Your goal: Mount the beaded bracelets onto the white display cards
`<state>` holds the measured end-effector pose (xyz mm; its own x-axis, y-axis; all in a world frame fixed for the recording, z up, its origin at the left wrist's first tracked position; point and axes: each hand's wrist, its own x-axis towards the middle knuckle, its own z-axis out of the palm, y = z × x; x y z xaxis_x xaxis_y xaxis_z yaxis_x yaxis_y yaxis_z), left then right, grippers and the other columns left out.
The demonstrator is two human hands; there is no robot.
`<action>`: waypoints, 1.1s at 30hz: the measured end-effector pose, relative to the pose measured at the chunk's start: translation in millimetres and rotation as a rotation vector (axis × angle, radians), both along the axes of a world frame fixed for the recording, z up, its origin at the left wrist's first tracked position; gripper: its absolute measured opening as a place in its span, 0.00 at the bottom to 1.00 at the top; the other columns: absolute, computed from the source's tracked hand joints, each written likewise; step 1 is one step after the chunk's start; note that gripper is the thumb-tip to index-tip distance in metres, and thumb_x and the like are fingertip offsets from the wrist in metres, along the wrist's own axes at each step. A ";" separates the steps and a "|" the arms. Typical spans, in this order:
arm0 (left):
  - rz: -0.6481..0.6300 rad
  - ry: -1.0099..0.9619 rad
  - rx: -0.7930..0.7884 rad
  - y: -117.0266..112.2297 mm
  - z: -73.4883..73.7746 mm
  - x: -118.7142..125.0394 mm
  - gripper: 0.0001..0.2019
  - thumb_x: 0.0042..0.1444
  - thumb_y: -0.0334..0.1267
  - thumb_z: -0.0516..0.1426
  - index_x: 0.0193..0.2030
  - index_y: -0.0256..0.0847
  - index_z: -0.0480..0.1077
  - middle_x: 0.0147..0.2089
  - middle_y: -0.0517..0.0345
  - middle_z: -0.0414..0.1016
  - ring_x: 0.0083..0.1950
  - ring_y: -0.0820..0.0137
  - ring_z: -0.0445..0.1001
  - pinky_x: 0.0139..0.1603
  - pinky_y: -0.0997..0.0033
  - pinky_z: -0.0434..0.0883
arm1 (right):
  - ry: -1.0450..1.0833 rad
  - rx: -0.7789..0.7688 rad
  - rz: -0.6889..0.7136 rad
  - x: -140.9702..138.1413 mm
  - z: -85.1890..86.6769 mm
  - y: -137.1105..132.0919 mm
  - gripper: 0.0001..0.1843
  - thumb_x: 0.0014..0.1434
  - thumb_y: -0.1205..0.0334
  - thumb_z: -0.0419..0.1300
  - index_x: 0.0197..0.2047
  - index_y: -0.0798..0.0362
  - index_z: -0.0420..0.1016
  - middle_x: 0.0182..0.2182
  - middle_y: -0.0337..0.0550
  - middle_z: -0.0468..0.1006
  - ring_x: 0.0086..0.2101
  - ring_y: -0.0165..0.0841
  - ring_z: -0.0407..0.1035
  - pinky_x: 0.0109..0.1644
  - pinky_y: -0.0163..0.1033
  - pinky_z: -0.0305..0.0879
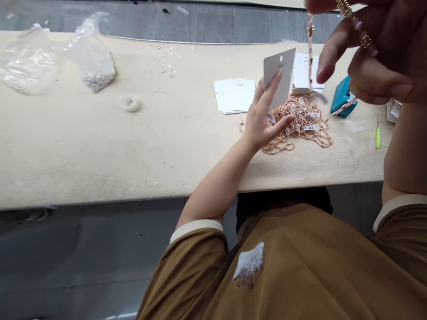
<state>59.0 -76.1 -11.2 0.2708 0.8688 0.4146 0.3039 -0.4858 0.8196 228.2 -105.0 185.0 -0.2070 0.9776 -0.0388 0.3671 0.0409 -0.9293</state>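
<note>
My left hand (263,115) holds a white display card (278,84) with a punched hole at its top, tilted upright over the table. Close to the camera at the upper right, my right hand (373,58) has its fingers curled around a pink and gold beaded strand (310,49); parts of the strand hang below the fingers. Under my left hand lies a heap of similar beaded strands (300,120) with small white tags. A stack of white cards (235,95) sits left of that hand, and another card stack (305,73) is behind the heap.
At the right are a teal tape dispenser-like block (340,98) and a tool with a green handle (377,138). Further left lie a whitish ring (132,104), a plastic bag of small pale pieces (98,71) and a crumpled clear bag (26,66). The table's near edge (133,200) runs before my body.
</note>
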 end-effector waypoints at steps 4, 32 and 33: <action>-0.217 -0.171 -0.021 0.2 -6.0 3.0 0.25 0.58 0.67 0.57 0.48 0.52 0.80 0.52 0.55 0.81 0.56 0.64 0.79 0.58 0.54 0.79 | 0.066 0.046 0.289 17.0 -12.7 -4.6 0.34 0.67 0.37 0.42 0.60 0.50 0.74 0.47 0.26 0.79 0.32 0.19 0.77 0.24 0.25 0.48; 0.319 0.085 0.615 -18.5 -17.2 -2.1 0.16 0.67 0.48 0.52 0.49 0.49 0.80 0.46 0.56 0.85 0.41 0.72 0.81 0.34 0.70 0.75 | 0.448 0.091 0.007 -21.8 -167.5 -31.5 0.22 0.49 0.49 0.77 0.38 0.55 0.77 0.28 0.38 0.79 0.28 0.27 0.75 0.33 0.34 0.77; 0.352 0.101 0.600 -16.9 -16.6 -3.7 0.15 0.67 0.48 0.53 0.47 0.48 0.80 0.45 0.56 0.85 0.39 0.72 0.81 0.33 0.70 0.73 | 0.428 0.047 0.023 -18.2 -164.4 -28.6 0.21 0.49 0.49 0.77 0.36 0.56 0.78 0.24 0.37 0.77 0.24 0.26 0.72 0.28 0.33 0.74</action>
